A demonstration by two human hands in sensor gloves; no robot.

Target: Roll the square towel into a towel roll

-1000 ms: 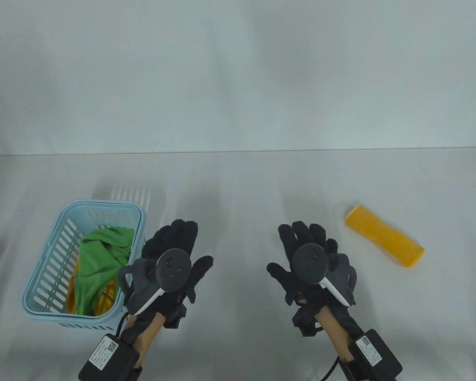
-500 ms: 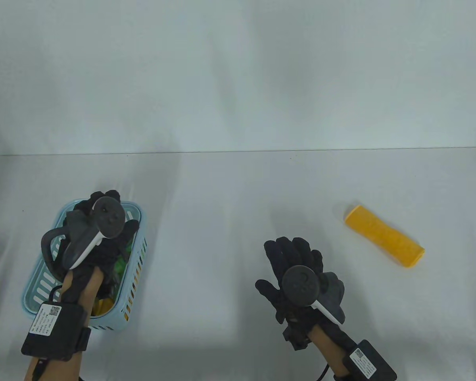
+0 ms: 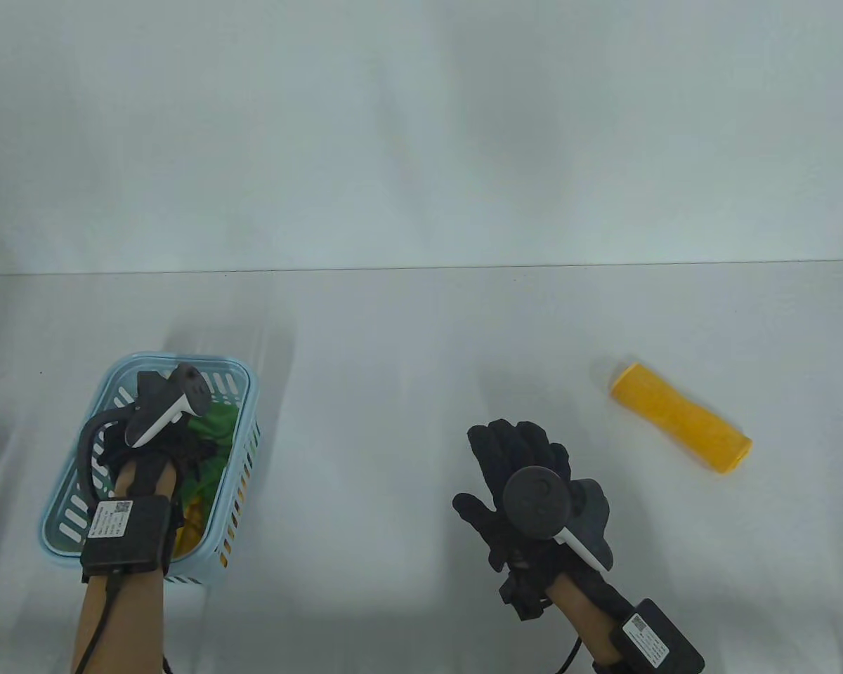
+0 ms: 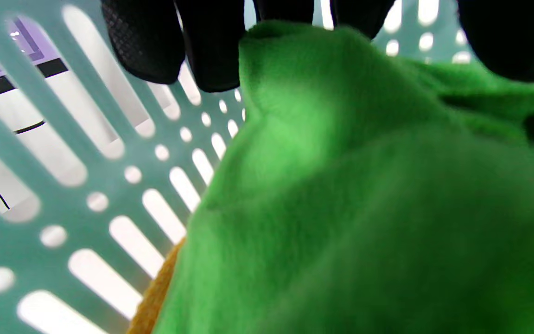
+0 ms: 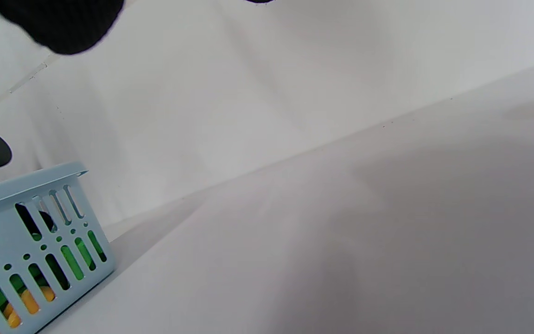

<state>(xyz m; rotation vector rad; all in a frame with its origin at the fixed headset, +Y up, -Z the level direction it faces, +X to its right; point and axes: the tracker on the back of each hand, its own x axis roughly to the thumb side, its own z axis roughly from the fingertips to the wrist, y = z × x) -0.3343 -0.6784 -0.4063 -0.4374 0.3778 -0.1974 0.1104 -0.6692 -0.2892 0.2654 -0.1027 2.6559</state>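
Black-gloved, my right hand (image 3: 527, 484) rests flat and spread on the desk (image 3: 407, 421), holding nothing. A second ago my left hand (image 3: 158, 449) lay beside it; now it has plunged into the pale blue basket (image 3: 242, 449) at near left, fingers (image 4: 211, 51) touching the green towel (image 4: 341, 195). Whether that grip has closed on the cloth I cannot tell. So fetching the next square is under way. An orange cloth (image 4: 155, 297) lies beneath and may snag. Further right, a finished yellow towel roll (image 3: 681, 418) lies clear.
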